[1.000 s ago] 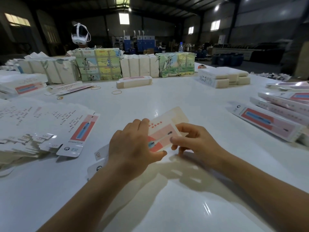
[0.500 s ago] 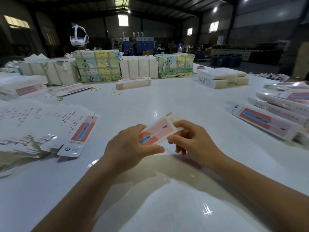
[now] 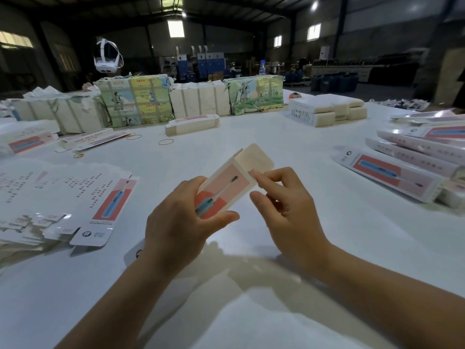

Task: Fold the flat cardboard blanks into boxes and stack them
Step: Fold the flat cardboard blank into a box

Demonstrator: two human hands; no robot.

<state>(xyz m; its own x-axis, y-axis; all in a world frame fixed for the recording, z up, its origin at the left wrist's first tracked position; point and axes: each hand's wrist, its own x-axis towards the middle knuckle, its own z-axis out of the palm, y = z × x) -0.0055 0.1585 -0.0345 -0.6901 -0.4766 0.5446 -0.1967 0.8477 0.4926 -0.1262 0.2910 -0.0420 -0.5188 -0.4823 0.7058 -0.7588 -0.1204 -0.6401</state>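
I hold a half-formed toothbrush box [image 3: 226,185], pink and red with a blue brush printed on it, lifted above the white table [image 3: 251,311]. My left hand [image 3: 176,222] grips its near end, thumb underneath and fingers over the top. My right hand [image 3: 284,210] pinches the box's right edge beside the cream end flap [image 3: 256,157], which stands open. A fanned pile of flat blanks [image 3: 63,197] lies at the left. Folded boxes [image 3: 402,172] lie stacked at the right.
Wrapped bundles [image 3: 141,99] line the far edge, with a white headset [image 3: 107,59] above them. A folded box [image 3: 191,124] and rubber bands [image 3: 166,141] lie mid-table. White packs [image 3: 327,109] sit at the far right.
Both hands lifted the box off the table and tilted it up. Its end flap now stands open, and my right fingers have shifted to its right edge.
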